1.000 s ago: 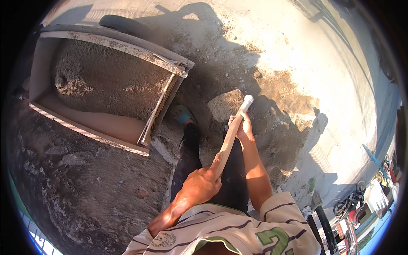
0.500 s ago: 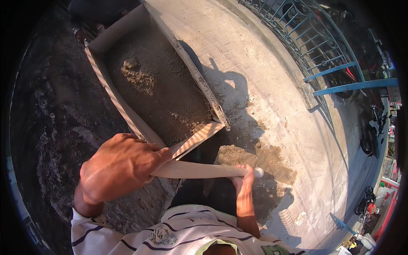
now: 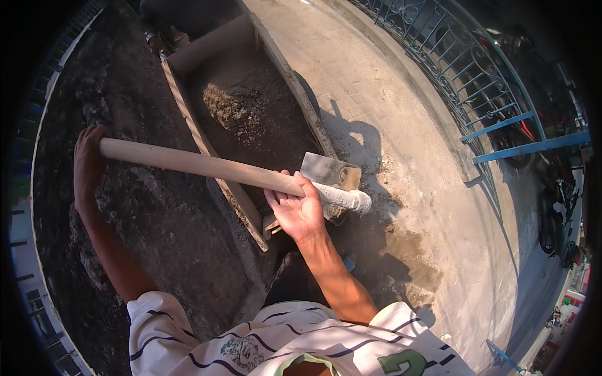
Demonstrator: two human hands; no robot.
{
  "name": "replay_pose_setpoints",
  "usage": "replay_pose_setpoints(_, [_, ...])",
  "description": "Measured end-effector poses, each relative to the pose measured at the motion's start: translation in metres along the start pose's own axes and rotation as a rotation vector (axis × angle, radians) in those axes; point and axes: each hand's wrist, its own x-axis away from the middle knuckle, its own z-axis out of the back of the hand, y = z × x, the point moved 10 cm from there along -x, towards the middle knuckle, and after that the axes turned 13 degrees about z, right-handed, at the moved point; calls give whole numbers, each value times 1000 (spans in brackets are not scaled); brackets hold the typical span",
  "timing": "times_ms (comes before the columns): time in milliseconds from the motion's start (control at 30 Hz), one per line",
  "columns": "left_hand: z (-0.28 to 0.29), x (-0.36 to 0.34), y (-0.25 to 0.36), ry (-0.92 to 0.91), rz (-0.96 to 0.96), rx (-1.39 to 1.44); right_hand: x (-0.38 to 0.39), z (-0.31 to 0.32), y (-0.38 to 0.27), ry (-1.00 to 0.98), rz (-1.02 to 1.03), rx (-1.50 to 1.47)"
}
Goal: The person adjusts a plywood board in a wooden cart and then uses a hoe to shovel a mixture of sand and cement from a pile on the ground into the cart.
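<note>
I hold a hoe (image 3: pixel 194 164) slantwise across the near end of a wooden box (image 3: pixel 195 116). My left hand (image 3: pixel 89 160) is wrapped round the far left end of its pale wooden handle. Close to the metal head, my right hand (image 3: pixel 295 210) grips the handle from below, palm up. The flat blade (image 3: pixel 323 168) stands beside the box's near right corner and looks bare. Inside the box lies dark sand, with a lit sandy heap (image 3: pixel 222 106) toward its far left. The handle hides part of the box's left wall.
A person in dark clothes (image 3: pixel 182 15) is at the box's far end. Rough dark ground (image 3: pixel 144 225) lies left. Pale paving (image 3: pixel 439 207) with scattered sand runs along the right, bounded by a blue metal fence (image 3: pixel 458 69). Motorbikes (image 3: pixel 552 219) stand beyond it.
The hoe's head has come up from beside the box, and the sand lump on it is gone from the blade. My left hand has swung out to the left.
</note>
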Motion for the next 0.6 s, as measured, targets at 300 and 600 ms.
replay_pose_setpoints(300, [-222, 473, 258, -1589, -184, 322, 49, 372, -372, 742, 439, 398])
replay_pose_setpoints(600, [-343, 587, 514, -1429, -112, 476, -110, 508, -532, 577, 598, 635])
